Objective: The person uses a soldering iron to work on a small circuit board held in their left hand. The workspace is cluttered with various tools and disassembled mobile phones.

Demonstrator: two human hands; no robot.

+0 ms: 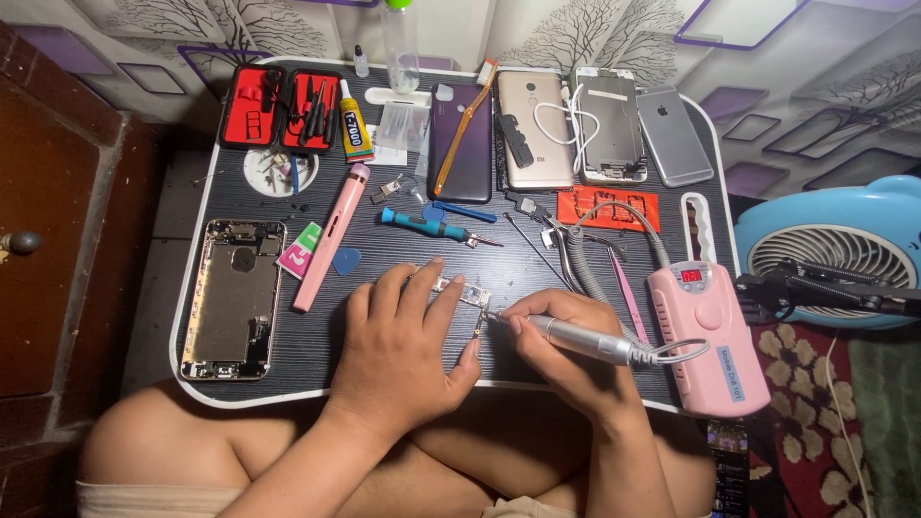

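Observation:
My left hand presses flat on a small phone circuit board on the black lap table, fingers spread over it. My right hand grips a silver rotary tool handpiece like a pen, its tip touching the board's right edge. A grey cord runs from the handpiece to a pink control box at the table's right edge.
An opened phone housing lies at the left. A pink pen-shaped tool, blue screwdriver, red tool case, glue tube, several phones and tweezers fill the far side. A blue fan stands to the right.

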